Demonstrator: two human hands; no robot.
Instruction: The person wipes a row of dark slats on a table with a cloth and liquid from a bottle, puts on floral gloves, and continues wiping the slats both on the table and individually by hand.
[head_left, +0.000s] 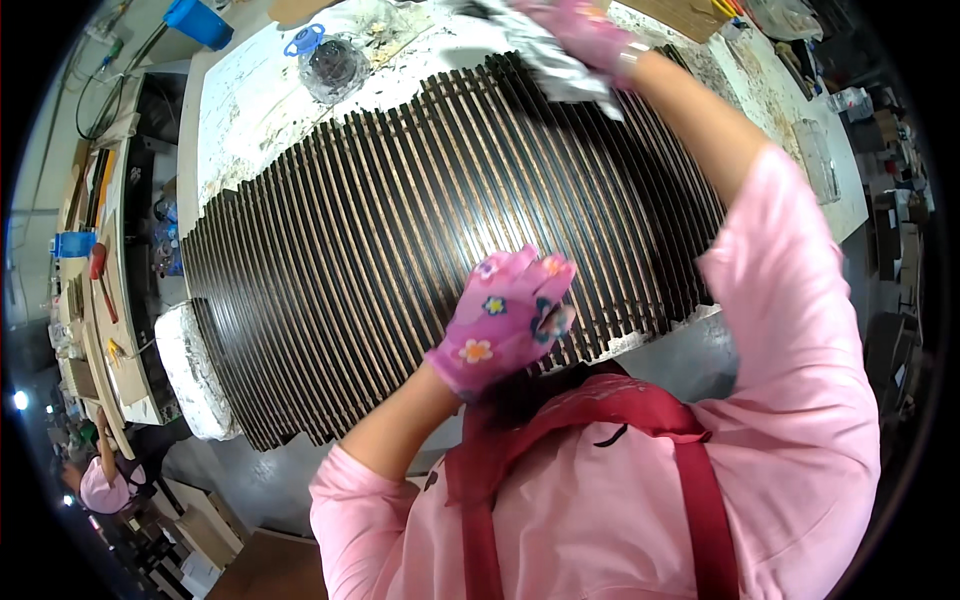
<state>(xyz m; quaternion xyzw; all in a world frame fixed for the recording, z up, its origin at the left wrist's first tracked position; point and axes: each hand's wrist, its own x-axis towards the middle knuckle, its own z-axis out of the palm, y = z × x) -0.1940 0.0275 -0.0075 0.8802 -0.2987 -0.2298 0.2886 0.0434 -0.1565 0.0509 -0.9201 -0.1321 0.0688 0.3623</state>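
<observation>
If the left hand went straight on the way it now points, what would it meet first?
Probably the row of dark strips beyond the left hand; whether it already touches them is unclear.

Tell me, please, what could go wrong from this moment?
The crumpled silvery sheet in the right hand might catch on the dark strips beneath and shift them. The left hand, over the strips, could nudge them too. The clear container just beyond their far ends might get bumped.
</observation>
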